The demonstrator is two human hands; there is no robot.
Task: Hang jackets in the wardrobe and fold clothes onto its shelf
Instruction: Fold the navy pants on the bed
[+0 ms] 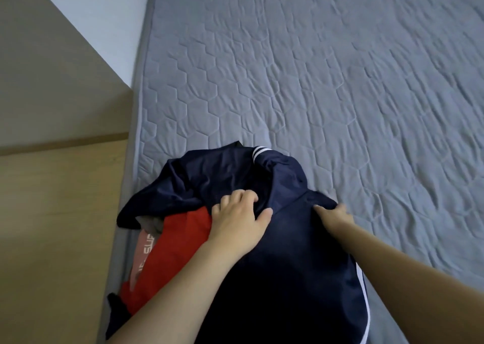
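A navy jacket (275, 265) with white stripes lies bunched on the near left part of the grey bed (340, 82). My left hand (239, 218) grips a fold of its fabric near the middle, fingers curled into the cloth. My right hand (334, 214) pinches the jacket's right edge, its fingers tucked under the fabric. Under the jacket on the left a red garment (172, 252) shows, with a pink piece with white lettering (144, 249) beside it. No wardrobe is in view.
The quilted grey mattress stretches far and right of the pile. A wooden floor (52, 226) runs along the bed's left side, with a beige wall or panel (47, 69) beyond it. A small black item (115, 304) lies at the bed's left edge.
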